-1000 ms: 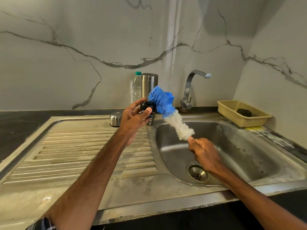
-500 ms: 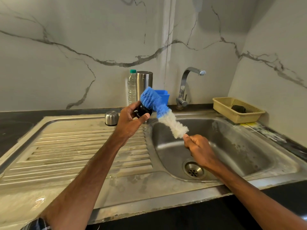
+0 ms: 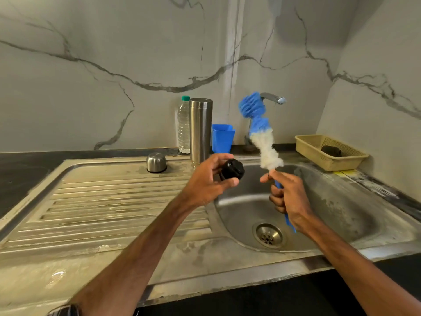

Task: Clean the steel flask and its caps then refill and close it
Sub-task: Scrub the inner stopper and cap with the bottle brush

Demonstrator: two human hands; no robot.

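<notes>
Steel flask [image 3: 201,131]: brushed cylinder, upright, centre of frame at the back edge of the sink [image 3: 341,201], between a clear water bottle [image 3: 184,126] and a blue cup [image 3: 222,137]. Steel cap [image 3: 156,162]: domed, rim-down on the drainboard [image 3: 102,201], left of the flask and apart from it. Black inner cap [image 3: 232,169]: held over the basin's left edge, pinched between thumb and fingers of the left grip [image 3: 205,181]. Right grip [image 3: 287,195]: clenched round the blue handle of the bottle brush [image 3: 262,135], bristles pointing up, apart from the black cap.
</notes>
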